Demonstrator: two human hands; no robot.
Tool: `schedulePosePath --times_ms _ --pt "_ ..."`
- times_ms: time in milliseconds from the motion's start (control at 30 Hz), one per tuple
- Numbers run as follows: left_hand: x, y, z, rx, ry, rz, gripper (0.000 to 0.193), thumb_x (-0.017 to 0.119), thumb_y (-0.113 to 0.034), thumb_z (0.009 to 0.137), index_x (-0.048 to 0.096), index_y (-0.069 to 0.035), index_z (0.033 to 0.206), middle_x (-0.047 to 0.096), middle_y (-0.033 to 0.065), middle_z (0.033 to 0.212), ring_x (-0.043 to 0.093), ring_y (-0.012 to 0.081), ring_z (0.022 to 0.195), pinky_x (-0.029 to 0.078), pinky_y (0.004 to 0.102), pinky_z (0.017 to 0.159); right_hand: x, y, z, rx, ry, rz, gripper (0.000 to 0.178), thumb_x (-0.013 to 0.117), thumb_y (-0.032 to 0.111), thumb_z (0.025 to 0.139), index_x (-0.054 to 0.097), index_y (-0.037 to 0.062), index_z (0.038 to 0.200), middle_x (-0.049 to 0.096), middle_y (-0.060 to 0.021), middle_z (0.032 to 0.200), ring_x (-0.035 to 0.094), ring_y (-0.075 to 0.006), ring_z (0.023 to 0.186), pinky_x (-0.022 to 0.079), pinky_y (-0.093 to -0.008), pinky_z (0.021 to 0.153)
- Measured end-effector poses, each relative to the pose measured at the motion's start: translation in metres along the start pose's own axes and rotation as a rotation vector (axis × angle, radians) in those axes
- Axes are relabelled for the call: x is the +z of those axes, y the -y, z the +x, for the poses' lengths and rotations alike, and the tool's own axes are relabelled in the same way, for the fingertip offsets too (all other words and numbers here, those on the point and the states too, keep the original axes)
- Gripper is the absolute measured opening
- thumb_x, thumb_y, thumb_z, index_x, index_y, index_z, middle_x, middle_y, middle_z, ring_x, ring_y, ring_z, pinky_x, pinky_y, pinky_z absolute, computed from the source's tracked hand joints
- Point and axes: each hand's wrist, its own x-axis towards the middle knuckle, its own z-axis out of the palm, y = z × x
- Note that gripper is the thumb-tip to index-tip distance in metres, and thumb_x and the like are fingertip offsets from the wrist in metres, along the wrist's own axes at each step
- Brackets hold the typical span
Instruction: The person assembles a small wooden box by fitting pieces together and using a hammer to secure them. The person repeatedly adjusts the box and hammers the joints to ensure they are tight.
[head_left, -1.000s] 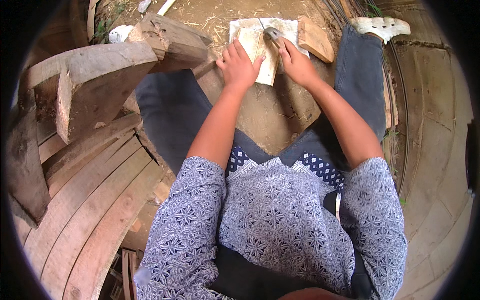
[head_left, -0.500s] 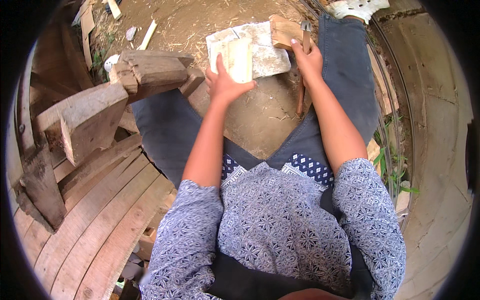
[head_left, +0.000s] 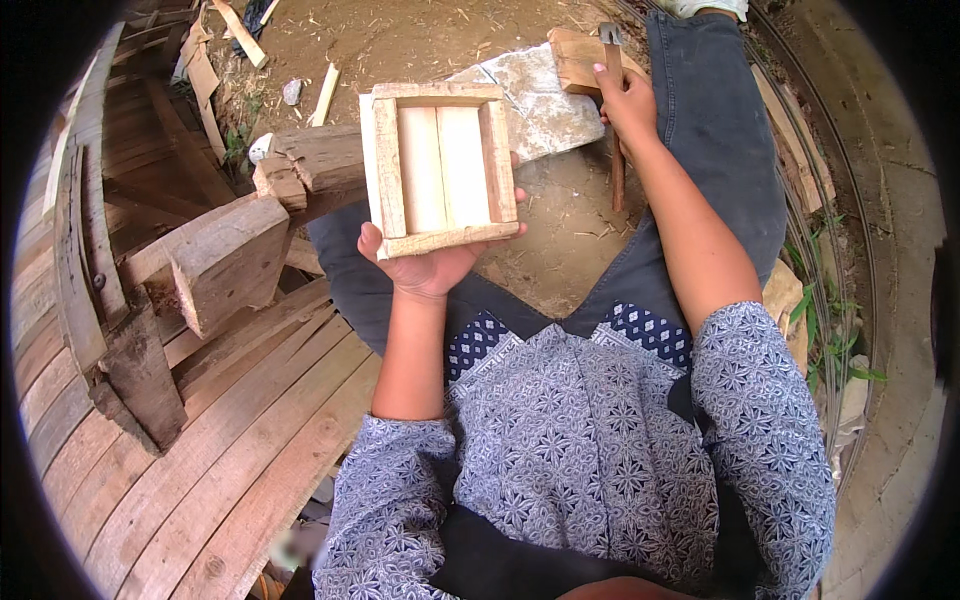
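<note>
Clock taken from the middle of the head view. Left hand: spread wide under a shallow wooden box, between 11 and 12 o'clock. Thumb at the box's 7 o'clock corner, fingertips showing past its right edge; palm low against the underside. Box hollow side up toward the viewer, four rough lengths making the rim, two pale slats side by side making the base (a thin seam runs between them).

Right hand: at 1 o'clock, closed around a hammer. Grip high on the wooden handle, just below the metal head; the head points to 12, the handle's end to 6. Head overlaps a wood block in view; contact between the two cannot be told.

The block sits on a whitish slab, between 12 and 1. Box covers the slab's left part from this angle.

Trouser leg just right of the hammer. At 11, a pale wood strip on bare soil, a grey stone beside it. Between 10 and 11, a heavy notched timber. Around 8, long planks side by side. Near 3, green leaves.
</note>
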Motion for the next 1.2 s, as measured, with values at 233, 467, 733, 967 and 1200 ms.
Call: schedulePosePath --times_ms 233,467,733,967,1200 --pt "0.053 -0.002 0.000 -0.061 0.024 -0.154 0.124 0.072 -0.075 0.066 0.013 -0.025 0.163 0.004 0.0303 0.164 0.021 0.0568 0.145 0.026 0.0761 0.109 -0.005 -0.023 0.021 -0.345 -0.263 -0.557 0.076 0.085 0.054 0.070 0.063 -0.0032 0.115 0.059 -0.0193 0.129 0.061 -0.0318 0.116 0.050 -0.0421 0.096" --pt "0.066 0.005 0.003 -0.055 0.090 -0.205 0.127 0.082 -0.062 0.063 0.011 -0.026 0.163 0.007 0.0277 0.164 0.020 0.0573 0.145 0.026 0.0772 0.109 -0.012 -0.036 0.055 -0.134 -0.191 -0.462 0.101 0.079 0.074 0.063 0.062 -0.0024 0.126 0.055 -0.0204 0.135 0.056 -0.0358 0.124 0.047 -0.0435 0.102" --pt "0.010 0.012 -0.057 0.084 -0.329 0.460 0.114 0.086 -0.042 0.062 0.031 0.006 0.150 0.049 0.0176 0.144 0.049 0.0303 0.133 0.039 0.0421 0.111 -0.019 -0.036 0.061 0.130 -0.118 -0.301 0.097 0.085 0.070 0.059 0.063 -0.0022 0.120 0.071 -0.0186 0.113 0.069 -0.0300 0.105 0.053 -0.0388 0.091" --pt "0.009 0.006 -0.067 -0.113 -0.267 0.797 0.100 0.087 -0.038 0.063 0.041 0.007 0.139 0.057 0.0133 0.129 0.055 0.0243 0.117 0.047 0.0392 0.097 -0.013 -0.037 0.053 -0.250 -0.364 -0.417 0.088 0.091 0.059 0.056 0.063 0.0007 0.116 0.071 -0.0198 0.110 0.070 -0.0336 0.102 0.055 -0.0418 0.087" --pt "0.017 0.003 -0.061 0.029 -0.104 1.196 0.078 0.087 -0.026 0.057 0.057 0.001 0.124 0.065 0.0091 0.111 0.062 0.0193 0.103 0.052 0.0357 0.086 0.020 -0.008 0.006 -0.349 -0.125 -0.332 0.059 0.090 0.034 0.069 0.063 0.0047 0.112 0.073 -0.0166 0.101 0.070 -0.0317 0.094 0.054 -0.0414 0.082"
